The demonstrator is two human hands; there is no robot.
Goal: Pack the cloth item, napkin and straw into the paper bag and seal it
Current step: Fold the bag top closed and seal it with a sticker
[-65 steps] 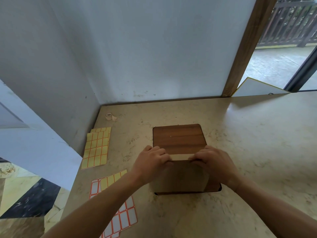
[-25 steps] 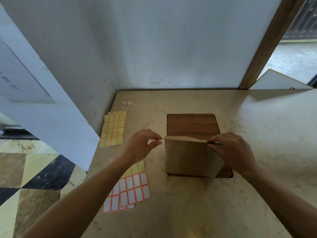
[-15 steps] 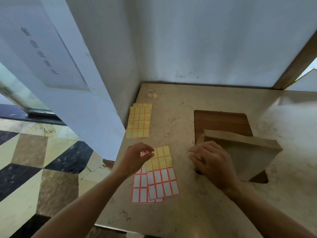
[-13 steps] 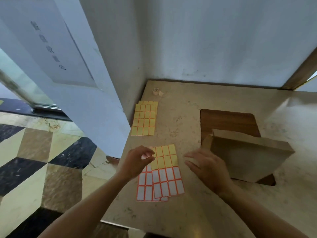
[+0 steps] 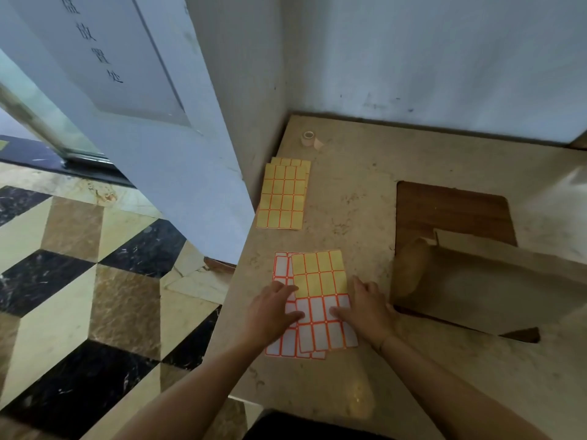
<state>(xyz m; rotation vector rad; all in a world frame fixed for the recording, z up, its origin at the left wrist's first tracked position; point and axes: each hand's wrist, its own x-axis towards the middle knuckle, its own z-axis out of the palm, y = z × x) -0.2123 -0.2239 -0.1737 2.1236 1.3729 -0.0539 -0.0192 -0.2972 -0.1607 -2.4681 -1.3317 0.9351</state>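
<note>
Paper bag (image 5: 495, 290) lies on its side at right of the marble counter (image 5: 349, 192), partly over a dark wood board (image 5: 451, 208), w/ its top folded shut; neither hand touches it. Both hands are flat & spread, holding nothing, on the near sticker sheet (image 5: 317, 300) (yellow labels on far half, white w/ orange borders on near half): left hand (image 5: 273, 312) on its left edge, right hand (image 5: 365, 308) on its right side, just left of the bag. Further back near the left wall sit a yellow label sheet (image 5: 284, 195) & a small tape roll (image 5: 308, 138).
</note>
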